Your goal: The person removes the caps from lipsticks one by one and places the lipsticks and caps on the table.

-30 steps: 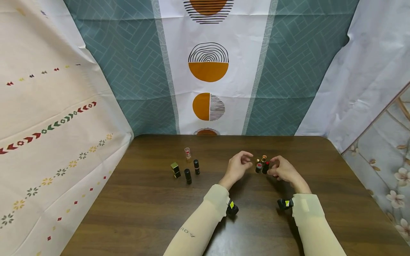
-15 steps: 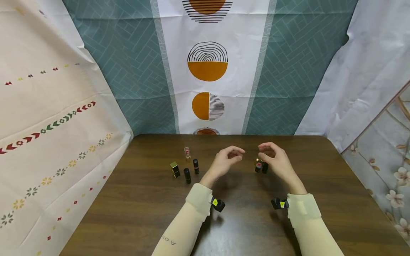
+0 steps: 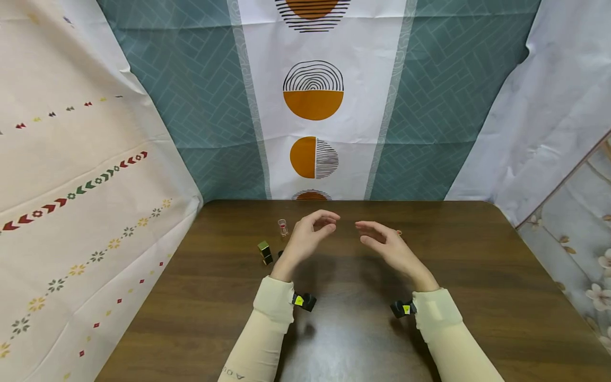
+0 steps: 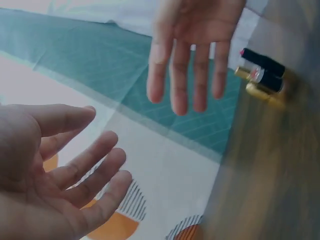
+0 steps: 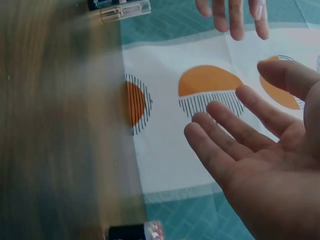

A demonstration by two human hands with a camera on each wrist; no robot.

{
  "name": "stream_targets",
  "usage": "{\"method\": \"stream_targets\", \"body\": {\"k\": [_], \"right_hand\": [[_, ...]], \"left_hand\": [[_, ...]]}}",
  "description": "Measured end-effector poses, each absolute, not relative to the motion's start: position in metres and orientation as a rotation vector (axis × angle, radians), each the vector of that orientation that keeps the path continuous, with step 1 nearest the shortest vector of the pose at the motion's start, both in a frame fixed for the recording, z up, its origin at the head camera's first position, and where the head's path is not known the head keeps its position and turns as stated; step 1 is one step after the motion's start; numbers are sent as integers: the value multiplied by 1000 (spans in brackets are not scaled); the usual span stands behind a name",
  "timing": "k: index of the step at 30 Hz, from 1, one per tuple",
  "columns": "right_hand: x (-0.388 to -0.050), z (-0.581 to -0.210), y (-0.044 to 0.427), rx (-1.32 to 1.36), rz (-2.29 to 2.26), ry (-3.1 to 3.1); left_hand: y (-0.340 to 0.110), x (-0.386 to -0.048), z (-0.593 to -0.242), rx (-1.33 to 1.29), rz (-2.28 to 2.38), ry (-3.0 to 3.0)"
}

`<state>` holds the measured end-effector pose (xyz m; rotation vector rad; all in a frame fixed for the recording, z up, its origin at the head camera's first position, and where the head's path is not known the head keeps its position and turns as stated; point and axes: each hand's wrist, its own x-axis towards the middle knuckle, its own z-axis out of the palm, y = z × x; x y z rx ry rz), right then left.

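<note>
Worktop (image 3: 353,339) below, bearing small cosmetic tubes (image 5: 126,11) on end in two groups, long axes upright, one group to the left and one to the right. Left hand (image 3: 305,236) nearer to the left group: gold-topped tube (image 3: 264,252) and clear tube (image 3: 283,227) both outward past the back of that hand, not in front of the fingertips, with a dark bit of another tube (image 3: 280,254) just beside the hand's edge, mostly covered. Right hand (image 3: 393,252) nearer to the right group, almost wholly blocking that group from the head view apart from a small gold rim (image 3: 399,232) just past the knuckles; in the left wrist view, a red-tipped black tube (image 4: 265,62), a black-and-gold tube (image 4: 270,80) and a gold piece (image 4: 259,92) close together, too blurred to tell whether touching. Fingers of both hands loosely bent and spread, thumbs apart, pinching nothing, raised above the worktop. Fingertips aimed inward at each other across a gap, so neither group between the hands; for either group, nearest way from the fingertips apparently outward and down, onto upright tubes.
</note>
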<state>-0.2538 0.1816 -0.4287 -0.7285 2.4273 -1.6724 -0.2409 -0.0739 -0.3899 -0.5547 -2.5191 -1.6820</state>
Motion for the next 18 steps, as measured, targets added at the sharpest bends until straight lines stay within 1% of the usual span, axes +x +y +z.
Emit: {"method": "stream_targets", "body": {"k": [7, 18], "right_hand": [[-255, -434, 167, -768, -1628, 2310], [-259, -444, 152, -785, -1636, 2201]], "left_hand": [[-91, -239, -386, -487, -1601, -2501], [-109, -240, -392, -414, -1551, -2564]]}}
